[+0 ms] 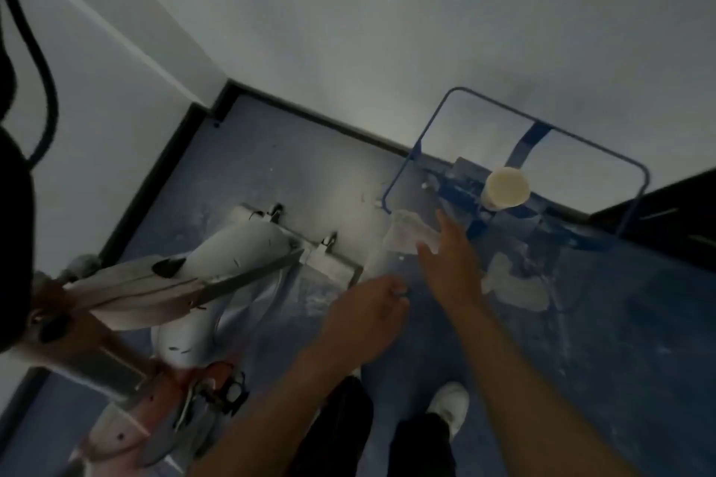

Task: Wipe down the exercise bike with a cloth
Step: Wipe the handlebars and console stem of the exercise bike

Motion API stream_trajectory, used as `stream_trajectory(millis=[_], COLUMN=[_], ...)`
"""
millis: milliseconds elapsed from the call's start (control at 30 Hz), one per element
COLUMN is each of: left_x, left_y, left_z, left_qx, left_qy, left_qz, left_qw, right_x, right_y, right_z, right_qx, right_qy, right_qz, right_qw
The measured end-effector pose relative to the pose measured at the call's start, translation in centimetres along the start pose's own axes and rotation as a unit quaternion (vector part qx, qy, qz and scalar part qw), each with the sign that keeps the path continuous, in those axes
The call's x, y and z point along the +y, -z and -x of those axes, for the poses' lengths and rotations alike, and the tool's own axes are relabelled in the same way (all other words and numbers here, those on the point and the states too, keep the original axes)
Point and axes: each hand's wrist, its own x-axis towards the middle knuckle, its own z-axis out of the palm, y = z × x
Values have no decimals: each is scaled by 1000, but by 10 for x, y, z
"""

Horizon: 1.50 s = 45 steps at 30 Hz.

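Observation:
The exercise bike (pixel 217 263) stands at the left, a dusty white body with red parts lower down and a grey foot bar (pixel 329 259) on the blue floor. A pale crumpled cloth (pixel 407 234) hangs at the near corner of a blue wire frame (pixel 418 151). My right hand (pixel 451 263) stretches toward it with straight fingers, the fingertips at the cloth's edge. My left hand (pixel 368 312) hovers lower, between the bike's foot bar and the cloth, its fingers loosely curled and holding nothing I can make out.
The blue frame stands against the white wall and carries a cream-coloured round tub (pixel 506 188). Another pale rag (pixel 515 288) lies on the dusty floor beneath it. A dark cabinet (pixel 666 221) sits at the right. My shoes (pixel 451 405) are below.

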Motion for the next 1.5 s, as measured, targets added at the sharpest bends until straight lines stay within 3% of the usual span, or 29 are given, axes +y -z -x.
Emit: stream_trajectory(millis=[133,333,467,600,733,900,1033,1300,1500], left_x=[-5,-10,-1,24,48,74,75,19,-48], left_y=[-5,-1,13,44,81,126,151,182,209], left_z=[-15,-24,-18,6,50,141,216,318,364], left_qx=[21,93,169,184,211,282,315,377,393], left_qy=[21,2,-20,-19,-34,-107,-135,-77,-80], left_qz=[5,17,47,90,50,170,255,333,277], left_qw=[1000,996,984,979,976,938,904,861,873], right_x=[22,23,-9,-60,-101,-144,-177,-244,-281], right_y=[-16,-2,26,66,104,125,116,64,8], right_z=[-17,-13,19,67,115,159,187,243,259], right_qx=[-31,59,63,85,77,51,-8,-35,-34], right_qy=[5,53,127,116,145,179,217,321,406], right_qz=[46,1,-67,-137,-170,-149,-159,-78,-11], right_qw=[998,997,988,980,972,971,963,943,913])
